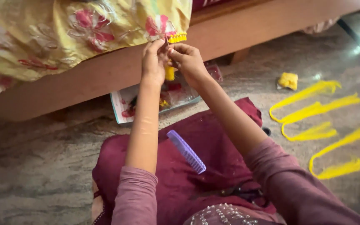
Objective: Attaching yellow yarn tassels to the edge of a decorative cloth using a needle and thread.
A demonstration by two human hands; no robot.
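A small yellow tassel (170, 73) hangs between the two hands, just below the fringed yellow edge (177, 38) of a flowered yellow cloth (63, 33) that drapes over a wooden bed frame (105, 75) at the far side of the scene. The left hand (153, 61) is raised with the forearm nearly upright, its fingers pinched together at the top of the tassel. The right hand (187, 61) comes in from the right with the forearm slanting up and to the left, its fingertips meeting those of the left hand and closed on the same tassel, so both hands grip it together. Both arms wear dusty-pink sleeves pushed back toward the elbows. Beyond the hands, on the floor under the bed frame's edge, lies a clear plastic packet (163, 100) with red and yellow bits inside. Nearer, a lilac comb (186, 151) rests tilted on the maroon cloth (196, 166) that covers the person's lap. To the right, on the speckled stone floor (34, 166), several long bundles of yellow thread (313, 110) lie spread out, well apart from the hands, and a small yellow wad (288, 80) sits beyond them.
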